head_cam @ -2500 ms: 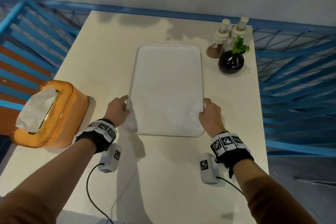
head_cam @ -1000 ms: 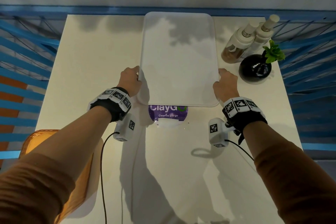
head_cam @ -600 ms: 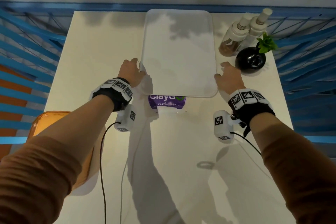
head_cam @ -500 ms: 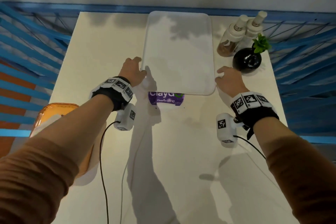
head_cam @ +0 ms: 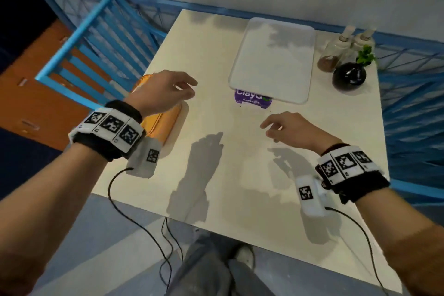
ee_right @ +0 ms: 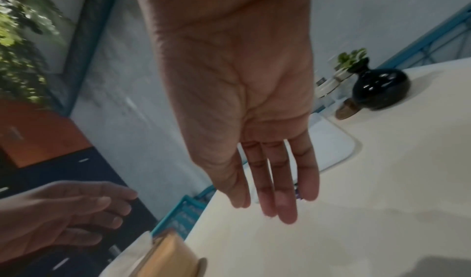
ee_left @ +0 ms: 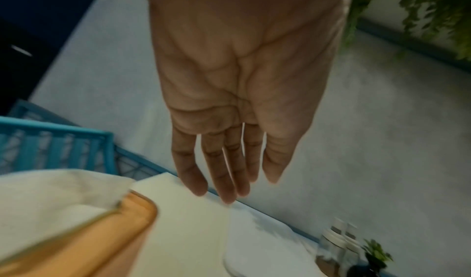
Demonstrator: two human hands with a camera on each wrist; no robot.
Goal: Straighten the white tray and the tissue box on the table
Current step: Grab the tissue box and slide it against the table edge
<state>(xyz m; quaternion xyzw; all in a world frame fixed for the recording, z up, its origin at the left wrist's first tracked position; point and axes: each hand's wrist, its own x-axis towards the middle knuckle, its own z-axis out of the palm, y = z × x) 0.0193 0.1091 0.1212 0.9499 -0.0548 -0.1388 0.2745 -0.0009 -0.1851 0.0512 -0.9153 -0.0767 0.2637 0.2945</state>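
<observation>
The white tray (head_cam: 274,57) lies square to the far edge of the cream table (head_cam: 216,187), with nothing on it. An orange tissue box (head_cam: 161,118) sits at the table's left edge, mostly hidden under my left hand (head_cam: 168,94); white tissue (ee_left: 51,196) sticks out of its top. My left hand hovers above the box with fingers relaxed and empty. My right hand (head_cam: 286,127) hovers over the table's middle, fingers straight, holding nothing. The wrist views show the left hand's open palm (ee_left: 239,100) and the right hand's open palm (ee_right: 234,100).
A purple ClayGo packet (head_cam: 253,101) lies partly under the tray's near edge. Two bottles (head_cam: 346,48) and a black vase with a green sprig (head_cam: 350,74) stand at the far right corner. Blue chairs (head_cam: 101,38) flank the table.
Both hands let go of the tray after pushing it to the far edge. They drew back, the left one swinging left over the tissue box. My view turned left.
</observation>
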